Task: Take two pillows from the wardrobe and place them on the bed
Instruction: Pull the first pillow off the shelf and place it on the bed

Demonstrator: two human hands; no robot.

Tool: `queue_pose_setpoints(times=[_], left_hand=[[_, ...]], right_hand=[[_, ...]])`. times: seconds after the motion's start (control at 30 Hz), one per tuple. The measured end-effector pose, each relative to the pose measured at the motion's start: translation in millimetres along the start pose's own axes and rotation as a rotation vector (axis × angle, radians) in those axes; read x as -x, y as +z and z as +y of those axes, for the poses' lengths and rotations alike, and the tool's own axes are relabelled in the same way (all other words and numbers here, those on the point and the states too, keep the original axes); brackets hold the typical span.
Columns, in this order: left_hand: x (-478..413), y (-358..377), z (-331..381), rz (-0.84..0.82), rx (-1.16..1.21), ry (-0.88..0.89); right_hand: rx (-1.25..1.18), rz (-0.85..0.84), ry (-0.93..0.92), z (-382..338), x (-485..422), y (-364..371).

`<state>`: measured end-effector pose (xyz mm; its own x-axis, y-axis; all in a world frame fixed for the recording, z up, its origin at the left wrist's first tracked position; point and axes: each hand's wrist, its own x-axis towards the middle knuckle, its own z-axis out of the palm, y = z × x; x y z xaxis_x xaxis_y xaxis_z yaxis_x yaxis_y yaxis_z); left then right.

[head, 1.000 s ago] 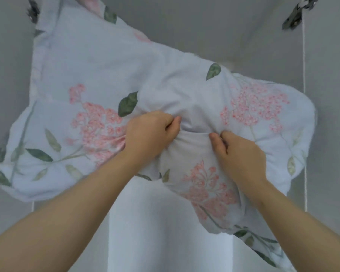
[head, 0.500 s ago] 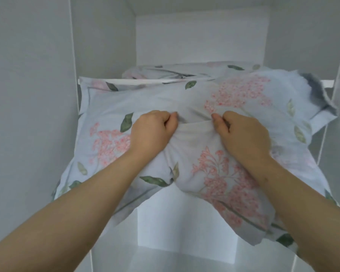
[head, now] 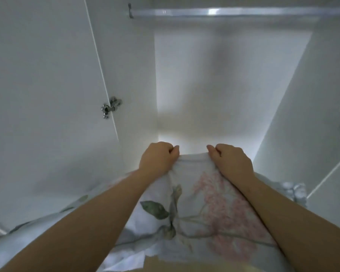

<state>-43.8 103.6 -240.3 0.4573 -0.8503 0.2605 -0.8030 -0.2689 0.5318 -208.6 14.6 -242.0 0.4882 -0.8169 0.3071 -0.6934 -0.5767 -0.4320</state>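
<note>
Item: floral pillow [head: 202, 216], held before the open wardrobe [head: 224, 85], draped below the hands and back toward the person, long axis running left to right under both forearms. Left hand [head: 158, 160] and right hand [head: 232, 163] each bunch its upper edge in curled fingers, side by side, equally near. Bed: unseen.

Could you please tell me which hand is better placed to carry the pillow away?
Neither clearly: left hand and right hand both grip the floral pillow at its top edge, level, side by side; probably use both.
</note>
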Motion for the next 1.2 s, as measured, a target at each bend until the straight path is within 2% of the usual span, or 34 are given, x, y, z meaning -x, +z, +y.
queue_pose_setpoints(times=[0.2,0.37,0.53,0.7,0.83,1.0,1.2], left_hand=[[52,55,-89,-0.242,0.012,-0.231],[85,74,-123,-0.33,0.04,-0.292],[109,89,-144,-0.357,0.097,-0.443],[121,99,-149,-0.321,0.151,-0.601],[142,106,-153,-0.263,0.182,-0.772],[181,104,-148,-0.137,0.136,-0.928],[230,71,-151,0.037,0.056,-1.046]], right_hand=[[0.045,-0.232,0.051,5,45,102],[0.081,-0.353,0.049,2,66,143],[0.088,-0.444,0.015,4,78,165],[0.067,-0.56,-0.048,7,67,182],[0.077,-0.626,-0.18,3,62,197],[0.119,-0.79,-0.382,-10,70,215],[0.05,-0.936,-0.505,-56,91,228]])
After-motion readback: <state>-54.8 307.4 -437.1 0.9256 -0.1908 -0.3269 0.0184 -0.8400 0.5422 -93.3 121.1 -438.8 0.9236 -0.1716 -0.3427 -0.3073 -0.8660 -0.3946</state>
